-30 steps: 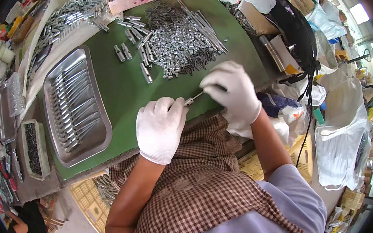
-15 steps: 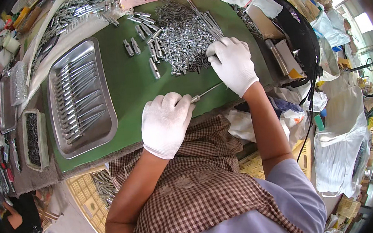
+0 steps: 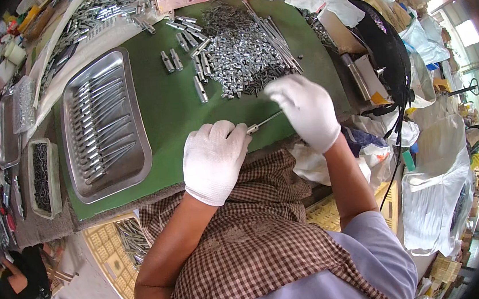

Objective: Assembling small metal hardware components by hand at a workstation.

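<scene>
My left hand [image 3: 213, 160], in a white knit glove, is closed round a slim metal rod [image 3: 268, 119] at the near middle of the green work surface. A small silver fitting [image 3: 253, 129] on the rod shows just past my fingers. The rod points right and slightly away, its far end passing by my right hand [image 3: 307, 111]. That gloved hand is raised with its fingers curled together, slightly blurred; whatever is in them is hidden. Beyond it lies a heap of small silver metal parts [image 3: 237, 63], with dark screws [image 3: 224, 18] behind and long thin rods [image 3: 275, 39] along its right side.
A steel tray [image 3: 145, 135] with a row of rod assemblies stands at the left. Several metal cylinders [image 3: 201, 89] lie left of the heap. A plastic box [image 3: 55, 184] of dark screws sits farther left. Black mesh fabric [image 3: 388, 48] and a metal cylinder [image 3: 355, 75] border the right side.
My right hand has come back from the long rods and the heap's right edge, nearer to me and the held rod's end. My left hand has barely moved.
</scene>
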Demonstrator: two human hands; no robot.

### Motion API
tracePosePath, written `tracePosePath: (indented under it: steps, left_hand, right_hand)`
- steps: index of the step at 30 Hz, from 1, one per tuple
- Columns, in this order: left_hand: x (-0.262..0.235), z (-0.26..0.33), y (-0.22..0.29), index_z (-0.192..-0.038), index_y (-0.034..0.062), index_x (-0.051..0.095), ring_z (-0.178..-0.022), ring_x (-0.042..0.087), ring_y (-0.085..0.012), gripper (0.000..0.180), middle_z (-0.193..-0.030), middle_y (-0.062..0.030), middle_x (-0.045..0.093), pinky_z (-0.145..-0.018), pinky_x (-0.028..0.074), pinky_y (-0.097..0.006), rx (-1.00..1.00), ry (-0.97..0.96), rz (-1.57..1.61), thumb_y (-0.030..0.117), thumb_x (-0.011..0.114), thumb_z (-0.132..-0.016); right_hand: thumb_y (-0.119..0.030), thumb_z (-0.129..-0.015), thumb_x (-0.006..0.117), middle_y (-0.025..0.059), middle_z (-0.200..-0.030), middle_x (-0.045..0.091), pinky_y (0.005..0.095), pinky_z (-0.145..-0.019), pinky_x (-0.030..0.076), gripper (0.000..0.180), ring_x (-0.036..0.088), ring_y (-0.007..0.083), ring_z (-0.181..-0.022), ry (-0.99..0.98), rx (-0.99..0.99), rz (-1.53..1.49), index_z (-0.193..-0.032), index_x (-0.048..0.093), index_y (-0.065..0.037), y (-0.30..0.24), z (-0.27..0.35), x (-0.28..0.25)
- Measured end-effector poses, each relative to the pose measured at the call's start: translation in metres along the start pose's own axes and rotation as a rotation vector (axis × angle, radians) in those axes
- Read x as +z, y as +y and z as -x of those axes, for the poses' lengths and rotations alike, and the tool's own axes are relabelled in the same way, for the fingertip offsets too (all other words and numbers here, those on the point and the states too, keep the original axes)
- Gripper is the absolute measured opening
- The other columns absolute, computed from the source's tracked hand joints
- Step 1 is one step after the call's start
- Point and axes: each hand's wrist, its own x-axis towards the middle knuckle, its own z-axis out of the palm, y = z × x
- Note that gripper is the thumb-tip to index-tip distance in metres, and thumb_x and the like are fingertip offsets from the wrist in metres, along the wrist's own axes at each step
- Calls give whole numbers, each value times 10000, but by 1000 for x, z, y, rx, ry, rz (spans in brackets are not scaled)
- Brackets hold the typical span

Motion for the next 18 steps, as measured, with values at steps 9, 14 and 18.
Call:
tracePosePath:
  steps: [9,14,18]
  left_hand:
    - [1,0,3,-930,103,717,-722,589,-259,167,-816,-34,583,-644,449,-408,-16,-20,5,150,772,-779]
    - [4,-2,-2,-935,96,719,-724,590,-260,179,-822,-37,588,-647,448,-405,12,21,-3,161,774,-778]
    - [-4,-2,-9,-907,88,670,-691,590,-271,121,-766,-63,567,-611,453,-426,37,-47,-88,161,721,-824]
  right_hand:
    - [-47,-802,715,52,-868,700,434,-839,506,149,665,307,-842,44,-213,-97,-911,630,-104,-17,19,11]
    - [-24,-755,729,59,-871,703,439,-868,500,186,667,312,-836,103,-202,-175,-891,622,-93,-13,16,17]
    - [-29,-756,727,79,-902,696,460,-921,494,205,657,338,-882,75,-221,-91,-916,618,-94,-19,10,23]
